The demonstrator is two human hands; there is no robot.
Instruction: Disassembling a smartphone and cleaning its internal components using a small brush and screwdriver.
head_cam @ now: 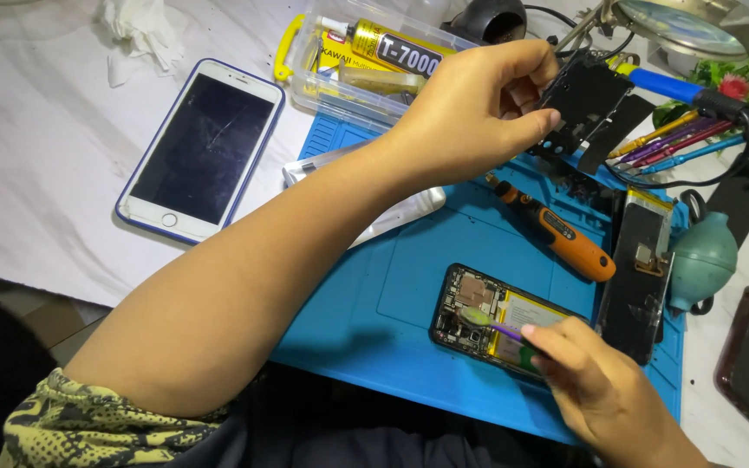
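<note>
Head view: left hand (470,108) pinches black plate (587,108) up off mat (392,286), clear of work; right hand (595,390) closed on brush (491,323), tip on open phone (500,321) lying flat on mat for steady access

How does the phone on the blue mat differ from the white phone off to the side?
The phone on the mat lies opened, its inner parts and battery showing; the white phone is closed, dark screen up. The first sits on the blue mat under the right hand, the second untouched on the table. Both lie flat.
</note>
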